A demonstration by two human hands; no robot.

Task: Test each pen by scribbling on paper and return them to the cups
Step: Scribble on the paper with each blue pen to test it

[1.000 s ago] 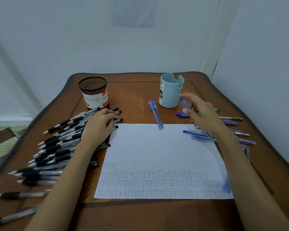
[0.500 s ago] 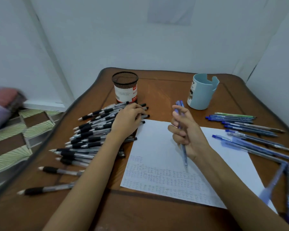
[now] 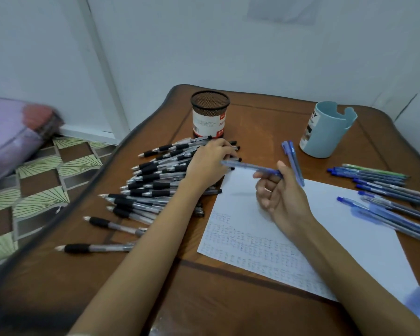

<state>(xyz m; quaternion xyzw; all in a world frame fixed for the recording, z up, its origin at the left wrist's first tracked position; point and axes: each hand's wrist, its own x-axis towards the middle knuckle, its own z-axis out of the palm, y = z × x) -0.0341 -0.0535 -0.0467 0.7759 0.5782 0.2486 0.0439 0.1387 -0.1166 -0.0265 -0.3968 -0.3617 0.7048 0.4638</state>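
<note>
- Right hand point(image 3: 281, 197): grip closed on blue pen point(image 3: 250, 166), held above paper's point(image 3: 325, 214) upper edge.
- Left hand point(image 3: 207, 166): rests on black pens point(image 3: 150, 180) left of paper; grip cannot tell.
- Mesh cup point(image 3: 210, 117), blue cup point(image 3: 323, 132): beyond paper.

right hand point(image 3: 280, 197) pinches blue pen point(image 3: 250, 166) over paper point(image 3: 325, 226); left hand point(image 3: 207, 163) rests on black pens point(image 3: 150, 180).
</note>
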